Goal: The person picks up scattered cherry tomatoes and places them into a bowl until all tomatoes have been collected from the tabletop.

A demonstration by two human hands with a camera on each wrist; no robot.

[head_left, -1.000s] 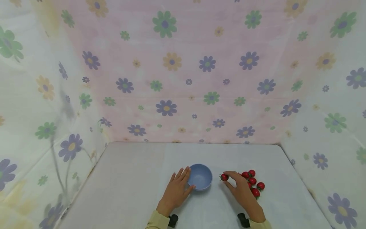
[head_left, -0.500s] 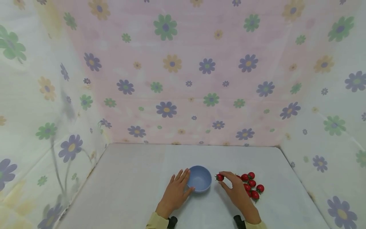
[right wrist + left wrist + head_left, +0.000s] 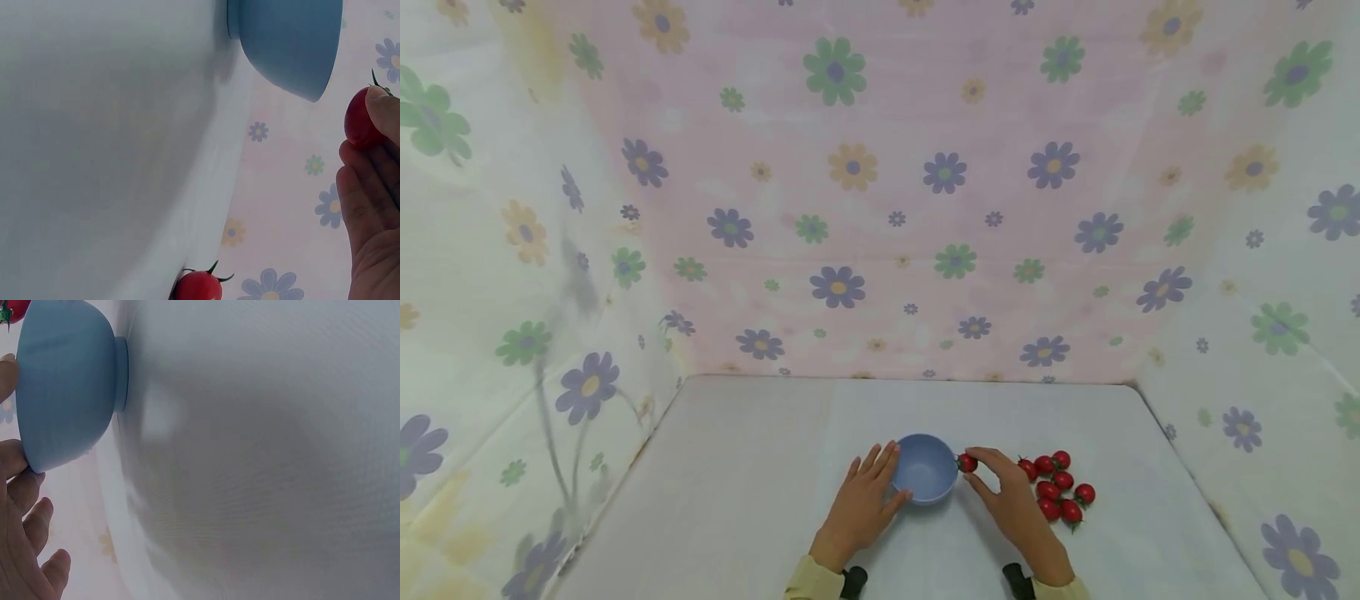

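Note:
A small blue bowl point(image 3: 927, 473) stands upright on the white table. My left hand point(image 3: 861, 507) rests against its left side, fingers mostly straight and thumb spread, touching the rim; the left wrist view shows these fingertips at the bowl point(image 3: 65, 387). Between thumb and fingers, my right hand point(image 3: 1021, 505) pinches a red cherry tomato point(image 3: 967, 463) with a green stem. In the head view this tomato appears right at the bowl's right rim; the right wrist view has the held tomato point(image 3: 361, 120) raised beyond the rim level, apart from the bowl.
Several loose cherry tomatoes point(image 3: 1063, 480) lie in a cluster on the table point(image 3: 737, 492), right of my right hand. Flower-patterned cloth point(image 3: 895, 192) encloses the table at the back and both sides.
My right hand has carried the pinched tomato leftward, from beside the cluster to the bowl's right rim. More of the cluster shows now. The left hand and bowl stay about where they were.

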